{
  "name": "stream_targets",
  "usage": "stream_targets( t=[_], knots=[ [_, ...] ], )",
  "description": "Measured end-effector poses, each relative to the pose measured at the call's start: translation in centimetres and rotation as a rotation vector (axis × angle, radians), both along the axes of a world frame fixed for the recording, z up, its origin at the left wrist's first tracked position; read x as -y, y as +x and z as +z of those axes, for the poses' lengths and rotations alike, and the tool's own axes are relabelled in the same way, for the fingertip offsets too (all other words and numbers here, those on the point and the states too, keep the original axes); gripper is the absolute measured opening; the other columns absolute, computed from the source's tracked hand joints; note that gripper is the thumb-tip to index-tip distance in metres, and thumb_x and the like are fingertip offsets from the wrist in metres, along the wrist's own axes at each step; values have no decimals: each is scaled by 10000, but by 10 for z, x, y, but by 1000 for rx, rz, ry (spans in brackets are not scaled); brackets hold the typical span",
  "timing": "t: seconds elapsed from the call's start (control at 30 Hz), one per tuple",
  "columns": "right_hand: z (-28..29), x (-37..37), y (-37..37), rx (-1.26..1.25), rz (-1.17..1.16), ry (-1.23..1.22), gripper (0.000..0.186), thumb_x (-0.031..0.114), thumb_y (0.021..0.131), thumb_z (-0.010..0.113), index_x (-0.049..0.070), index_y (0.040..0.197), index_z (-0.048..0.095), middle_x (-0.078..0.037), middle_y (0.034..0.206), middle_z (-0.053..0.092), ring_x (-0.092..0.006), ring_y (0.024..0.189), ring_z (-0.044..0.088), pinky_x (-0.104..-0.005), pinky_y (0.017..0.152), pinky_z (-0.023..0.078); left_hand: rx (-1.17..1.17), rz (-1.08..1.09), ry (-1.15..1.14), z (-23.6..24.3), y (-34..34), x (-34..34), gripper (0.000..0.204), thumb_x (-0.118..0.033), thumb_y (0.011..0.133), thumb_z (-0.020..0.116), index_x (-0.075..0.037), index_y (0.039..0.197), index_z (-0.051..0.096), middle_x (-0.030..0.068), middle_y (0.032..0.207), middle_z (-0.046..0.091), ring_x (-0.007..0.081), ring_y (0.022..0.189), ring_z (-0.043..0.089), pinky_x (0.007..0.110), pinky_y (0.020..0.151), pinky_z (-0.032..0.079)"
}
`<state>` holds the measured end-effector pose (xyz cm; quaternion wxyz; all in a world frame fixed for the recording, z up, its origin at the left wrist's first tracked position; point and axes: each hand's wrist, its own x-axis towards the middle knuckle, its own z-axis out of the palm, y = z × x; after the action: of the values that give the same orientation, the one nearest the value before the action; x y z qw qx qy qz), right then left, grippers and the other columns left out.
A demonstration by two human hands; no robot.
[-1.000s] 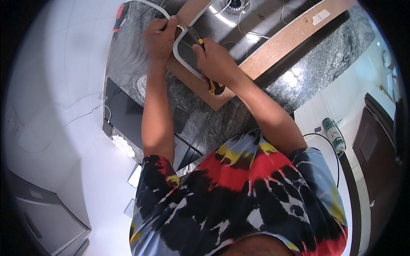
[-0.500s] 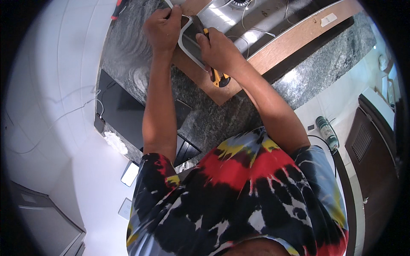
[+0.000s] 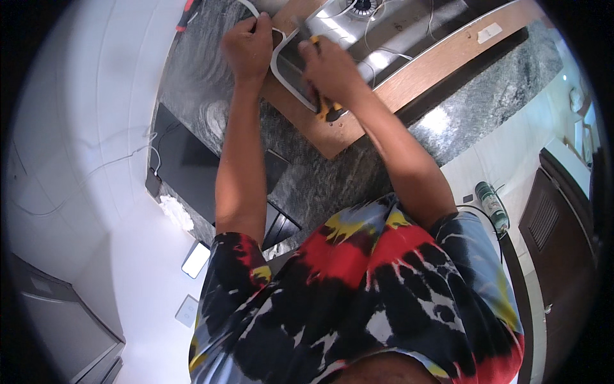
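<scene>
My left hand (image 3: 248, 52) is closed on a white strip (image 3: 276, 63) that curves along a brown board (image 3: 292, 121) near a steel basin (image 3: 352, 40). To its right, my right hand (image 3: 334, 75) grips a yellow-and-black tool (image 3: 329, 112); its grey upper end is blurred beside the strip, and part of the tool is hidden by my fingers. The board forms a raised border around the basin, which has a round drain (image 3: 362, 6) and thin cords inside.
Grey stone countertop (image 3: 428, 134) holds a black panel (image 3: 185, 160) with a cable and a red-handled tool (image 3: 185, 16). A phone (image 3: 196, 259) lies left of my body; a green cylinder (image 3: 490, 206) with a black hose is at right, near a brown louvred door (image 3: 550, 243).
Both hands have moved slightly upward and rightward in the picture since a second ago, the right one more, with the tool still in it. The right hand is blurred now.
</scene>
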<state>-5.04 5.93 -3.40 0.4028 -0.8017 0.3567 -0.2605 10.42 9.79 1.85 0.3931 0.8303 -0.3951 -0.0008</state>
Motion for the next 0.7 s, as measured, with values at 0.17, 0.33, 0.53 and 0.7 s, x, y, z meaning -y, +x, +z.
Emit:
stream_targets(
  t=[0.17,0.33,0.53,0.7],
  knots=[
    [63,12,-26,31,152,930,383,306,1073,488,-58,980,561,-111,654,633,-207,517,639,-371,523,518,4,15,20,-6,6,-6,347,-272,886,707,34,724,692,225,584,548,299,467,549,415,519,422],
    [50,1,-23,-52,164,548,397,309,1071,489,-70,986,569,-166,635,653,-249,512,668,-381,539,525,71,21,-34,-7,6,-6,318,-249,873,701,22,708,703,217,605,602,361,501,594,427,517,426],
    [52,0,-25,-135,225,529,455,367,1062,490,-72,1036,607,-277,820,691,-454,825,704,-503,767,528,236,90,31,-2,-5,-12,275,-238,867,698,1,734,731,209,627,618,376,562,625,436,542,451],
    [58,-4,-24,-180,182,546,482,397,1056,485,-66,1038,619,-322,929,683,-522,963,654,-548,844,496,316,101,77,4,-5,-21,305,-276,874,742,12,773,745,211,643,630,360,553,613,427,574,458]
  ],
)
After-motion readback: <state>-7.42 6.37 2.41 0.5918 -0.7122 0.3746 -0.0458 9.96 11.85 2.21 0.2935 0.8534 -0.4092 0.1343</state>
